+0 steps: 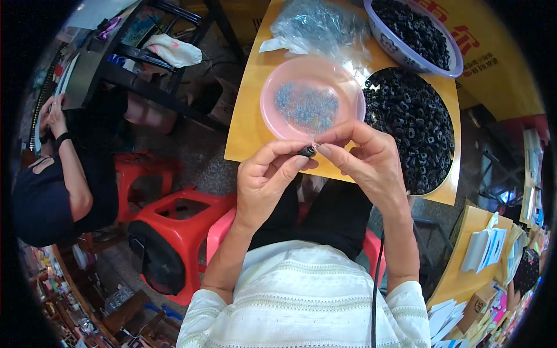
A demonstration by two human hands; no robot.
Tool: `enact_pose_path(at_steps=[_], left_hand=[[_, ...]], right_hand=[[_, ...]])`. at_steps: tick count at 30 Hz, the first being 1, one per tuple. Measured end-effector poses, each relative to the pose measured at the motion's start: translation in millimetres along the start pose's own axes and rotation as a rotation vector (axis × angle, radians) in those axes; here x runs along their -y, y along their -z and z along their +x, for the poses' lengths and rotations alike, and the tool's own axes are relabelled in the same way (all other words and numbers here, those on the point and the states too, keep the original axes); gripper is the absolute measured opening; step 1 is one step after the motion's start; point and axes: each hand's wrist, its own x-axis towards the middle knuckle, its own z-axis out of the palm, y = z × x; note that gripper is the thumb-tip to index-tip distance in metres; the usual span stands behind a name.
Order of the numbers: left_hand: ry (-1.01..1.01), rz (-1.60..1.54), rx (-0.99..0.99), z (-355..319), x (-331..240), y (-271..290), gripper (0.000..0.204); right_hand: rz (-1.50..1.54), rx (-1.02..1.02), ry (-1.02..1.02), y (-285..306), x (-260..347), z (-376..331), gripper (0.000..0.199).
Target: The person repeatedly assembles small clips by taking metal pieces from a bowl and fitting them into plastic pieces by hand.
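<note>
My left hand (261, 181) pinches a small black plastic part (307, 151) between thumb and fingertips, over the near edge of the table. The fingertips of my right hand (371, 165) are closed at the part's right end, where a tiny shiny metal piece (315, 145) shows. How that piece sits in the part is too small to tell. Just beyond both hands stands a pink bowl (270, 116) holding many small silvery pieces (307, 107). To its right, many black plastic parts (409, 133) like the held one fill a round tray.
A patterned basin (400, 55) heaped with black parts stands at the far right of the table (246, 122). A clear plastic bag (316, 26) lies at the back. Red stools (185, 232) stand on my left; beyond them another person (64, 180) works at a dark bench.
</note>
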Motion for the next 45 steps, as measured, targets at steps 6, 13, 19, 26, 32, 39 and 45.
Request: enact_pose_path(at_steps=[6,13,19,26,32,39,45], left_hand=[[0.077,-0.046,-0.043,-3,6,-2,0.019],[0.205,-0.066,-0.043,-10,17,4,0.021],[0.312,-0.124,-0.108,-30,42,12,0.019],[0.249,-0.262,0.032,-20,40,14,0.016],[0.333,-0.259,0.108,-21,43,3,0.016],[0.355,-0.229,0.150,-23,35,-4,0.016],[0.344,-0.234,0.157,-25,33,-6,0.016]], right_hand=[[-0.359,-0.059,0.169,-6,-1,-7,0.012],[-0.994,-0.002,0.470,-24,-10,-33,0.039],[-0.798,0.082,0.290,-14,-25,-37,0.030],[-1.027,-0.342,0.033,68,-49,-8,0.008],[-1.077,-0.341,-0.007,70,-64,12,0.009],[-1.096,-0.351,-0.107,67,-79,20,0.012],[-0.886,-0.335,-0.161,75,-64,11,0.010]])
